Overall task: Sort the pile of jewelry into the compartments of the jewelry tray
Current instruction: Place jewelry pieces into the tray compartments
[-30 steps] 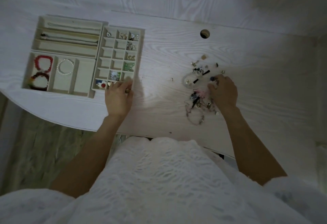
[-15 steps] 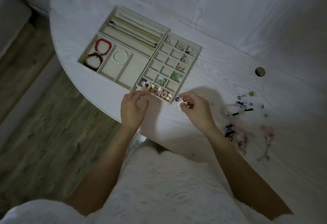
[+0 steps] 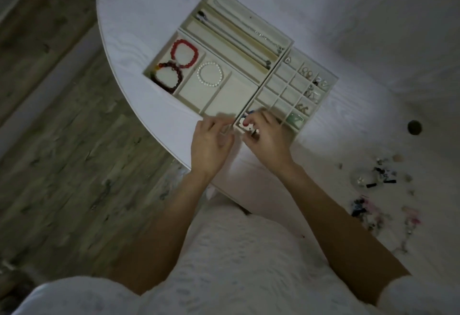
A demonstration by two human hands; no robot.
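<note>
Now over the near corner cell of the jewelry tray (image 3: 288, 43), right hand (image 3: 267, 140) with fingers (image 3: 250, 138) pinching a small piece, up from beside it; left hand (image 3: 211, 144) loosely curled, holding nothing visible. Risks dropping into the wrong cell, blur hiding dividers; pile (image 3: 380, 195) waits on desk (image 3: 139, 23).

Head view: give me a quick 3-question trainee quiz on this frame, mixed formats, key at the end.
1. True or false: the white pearl bracelet shares a compartment with the red bead bracelet.
2. Which hand is over the small-grid tray's near corner? A) left hand B) right hand C) neither
3. Fill in: the unsorted jewelry pile lies on the table to the person's ____ side.

Key:
1. False; the pearl one lies alone in the next compartment.
2. B; the right hand is there, and the left hand is beside the tray.
3. Right.
</note>
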